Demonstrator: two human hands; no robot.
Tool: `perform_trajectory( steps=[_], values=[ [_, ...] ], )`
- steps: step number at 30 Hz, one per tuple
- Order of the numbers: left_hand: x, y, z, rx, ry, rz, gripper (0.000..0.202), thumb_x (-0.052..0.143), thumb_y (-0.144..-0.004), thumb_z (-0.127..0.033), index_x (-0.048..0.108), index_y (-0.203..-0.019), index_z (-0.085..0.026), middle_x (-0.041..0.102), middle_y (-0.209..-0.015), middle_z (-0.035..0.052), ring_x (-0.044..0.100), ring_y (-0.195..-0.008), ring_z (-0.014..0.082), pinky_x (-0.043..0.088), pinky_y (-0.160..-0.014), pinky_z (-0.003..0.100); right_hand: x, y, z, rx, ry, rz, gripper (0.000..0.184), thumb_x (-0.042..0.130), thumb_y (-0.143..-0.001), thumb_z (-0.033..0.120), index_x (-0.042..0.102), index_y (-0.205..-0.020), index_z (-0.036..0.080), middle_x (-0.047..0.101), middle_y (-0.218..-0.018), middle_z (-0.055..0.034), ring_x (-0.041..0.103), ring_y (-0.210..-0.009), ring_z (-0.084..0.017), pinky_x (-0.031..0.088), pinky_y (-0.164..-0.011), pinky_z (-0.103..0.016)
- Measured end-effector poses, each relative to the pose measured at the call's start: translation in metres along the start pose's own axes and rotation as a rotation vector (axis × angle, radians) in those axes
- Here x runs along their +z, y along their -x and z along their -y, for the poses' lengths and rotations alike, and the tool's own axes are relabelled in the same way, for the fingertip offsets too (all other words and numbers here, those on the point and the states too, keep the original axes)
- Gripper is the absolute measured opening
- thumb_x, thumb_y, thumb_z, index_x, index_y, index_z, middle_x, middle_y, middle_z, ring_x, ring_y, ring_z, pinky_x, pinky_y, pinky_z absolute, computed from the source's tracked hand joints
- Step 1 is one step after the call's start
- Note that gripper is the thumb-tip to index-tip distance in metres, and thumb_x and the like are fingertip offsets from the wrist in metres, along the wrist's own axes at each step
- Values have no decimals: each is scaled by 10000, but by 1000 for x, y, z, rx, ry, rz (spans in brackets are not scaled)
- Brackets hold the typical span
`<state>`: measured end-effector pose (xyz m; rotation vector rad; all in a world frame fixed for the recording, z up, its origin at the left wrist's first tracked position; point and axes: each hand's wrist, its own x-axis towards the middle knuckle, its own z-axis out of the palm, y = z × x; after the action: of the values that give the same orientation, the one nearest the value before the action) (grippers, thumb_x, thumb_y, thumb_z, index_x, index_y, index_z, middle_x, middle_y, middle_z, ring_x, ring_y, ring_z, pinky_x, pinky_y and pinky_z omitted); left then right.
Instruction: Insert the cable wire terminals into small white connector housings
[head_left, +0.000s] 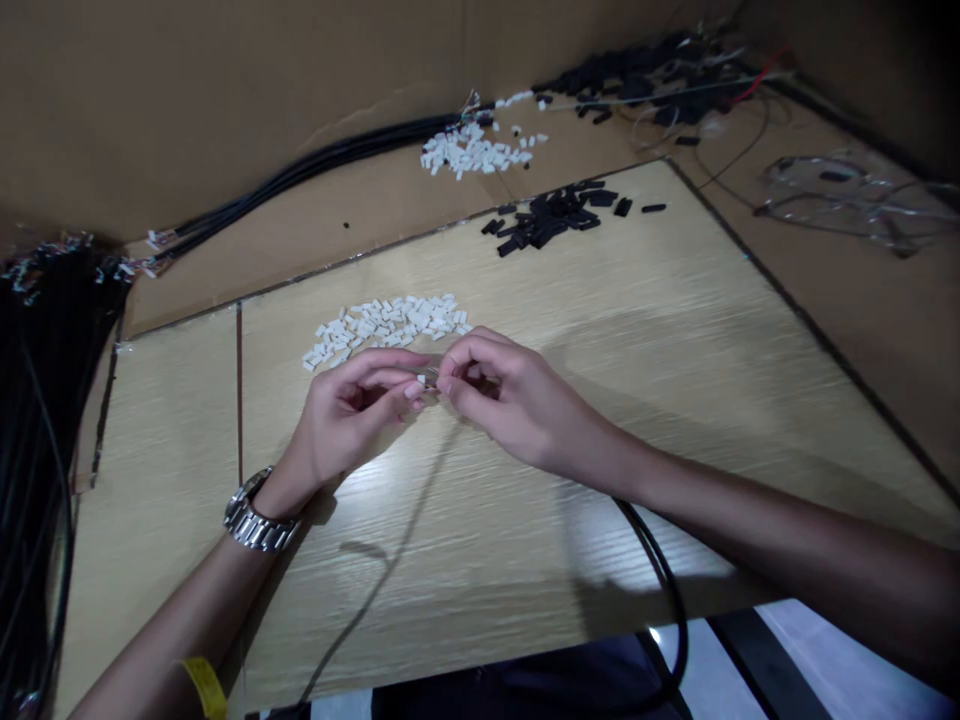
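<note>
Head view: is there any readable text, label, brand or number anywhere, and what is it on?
None can be read.
The watch face is turned away.
The yellow wristband shows no legible print.
The white connector pile, black connector pile and cardboard wall carry no visible marks.

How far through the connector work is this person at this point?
Nothing clearly finished is in view. In hand: the left hand and right hand pinch a small connector piece between fingertips, a black cable trailing below. Left: a pile of white pieces and a pile of black pieces lie unused.
</note>
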<state>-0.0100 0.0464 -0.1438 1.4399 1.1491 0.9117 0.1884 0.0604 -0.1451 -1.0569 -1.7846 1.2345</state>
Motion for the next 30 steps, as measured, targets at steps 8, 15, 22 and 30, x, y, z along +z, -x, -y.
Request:
perform_trajectory(
  steps=[8,15,22,30],
  values=[
    [-1,-1,-2,24,43,6,180,705,-837,-160,692,-1015,-178,762,-793,23,701,-682,115,583,-578,174,-3,0,3,44,-63,49,113,586,-877,233,610,-799,155,569,-781,5,524,-659,-104,399,-615,-248],
    [-3,0,0,57,10,18,121,695,-838,-136,734,-943,-181,766,-791,21,708,-682,111,587,-587,173,-3,0,7,115,-158,70,178,590,-877,265,607,-757,134,544,-663,32,477,-577,-80,361,-559,-227],
    [-1,-1,0,80,-7,26,117,696,-832,-121,727,-934,-168,766,-777,23,697,-629,105,586,-574,179,-3,0,6,115,-178,73,156,585,-872,233,618,-760,129,563,-674,29,491,-584,-76,375,-564,-224],
    [0,0,-2,110,-60,21,91,708,-827,-155,722,-918,-158,764,-773,33,704,-634,125,592,-553,200,-3,-2,5,167,-243,120,169,578,-861,244,625,-732,144,537,-622,47,487,-554,-76,372,-551,-229]
  ],
)
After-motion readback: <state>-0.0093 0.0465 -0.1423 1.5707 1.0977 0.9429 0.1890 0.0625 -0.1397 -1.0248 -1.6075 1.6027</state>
